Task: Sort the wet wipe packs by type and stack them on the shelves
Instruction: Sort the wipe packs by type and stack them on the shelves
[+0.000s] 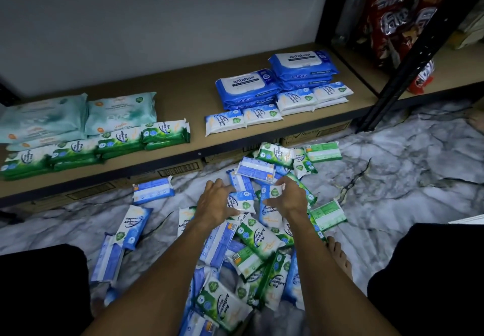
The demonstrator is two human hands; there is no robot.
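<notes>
A heap of blue and green wet wipe packs [251,252] lies on the marble floor in front of me. My left hand [216,202] grips a small blue-and-white pack [242,202] near the top of the heap. My right hand [289,197] holds another blue-and-white pack [271,206] right beside it. On the low wooden shelf [188,94] stand sorted groups: pale teal packs [78,115] and green pine packs [99,147] at the left, dark blue antabax packs [275,79] and small blue-white packs [277,110] at the right.
Flat cardboard boxes [180,169] sit under the shelf. A black shelf post [408,55] rises at the right, with red snack bags [398,16] behind it. My knees in dark shorts [39,283] frame the heap, and a bare foot [339,254] rests at its right.
</notes>
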